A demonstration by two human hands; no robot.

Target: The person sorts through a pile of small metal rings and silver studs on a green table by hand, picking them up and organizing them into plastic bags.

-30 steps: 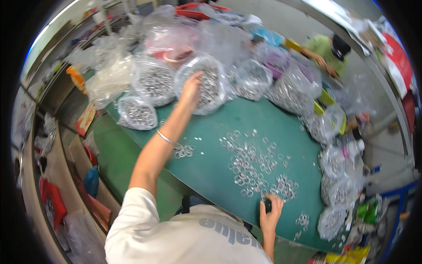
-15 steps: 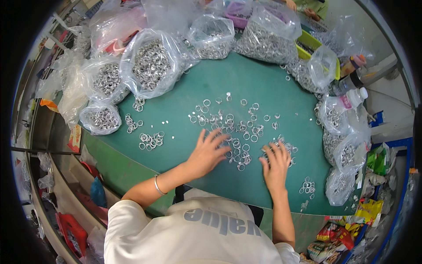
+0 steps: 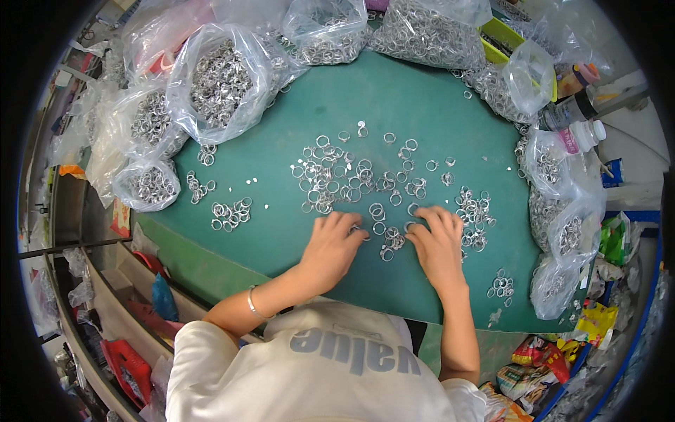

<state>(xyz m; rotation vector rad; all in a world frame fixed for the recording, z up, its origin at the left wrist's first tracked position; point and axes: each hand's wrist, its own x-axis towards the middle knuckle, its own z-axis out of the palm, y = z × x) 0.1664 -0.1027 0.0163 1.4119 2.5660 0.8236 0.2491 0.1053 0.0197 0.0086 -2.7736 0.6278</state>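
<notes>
Green table [image 3: 422, 105]: rings [image 3: 325, 176] lie spread mid-frame, presumably for easy reach; lower centre, left hand [image 3: 330, 250] and right hand [image 3: 437, 252] curl beside them, whether gripping any I cannot tell

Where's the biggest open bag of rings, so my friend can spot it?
Find the green table. At its far left, beyond the left hand, sits a clear plastic bag with silver rings inside. Its round open mouth is wider than those of the neighbouring bags.
</notes>
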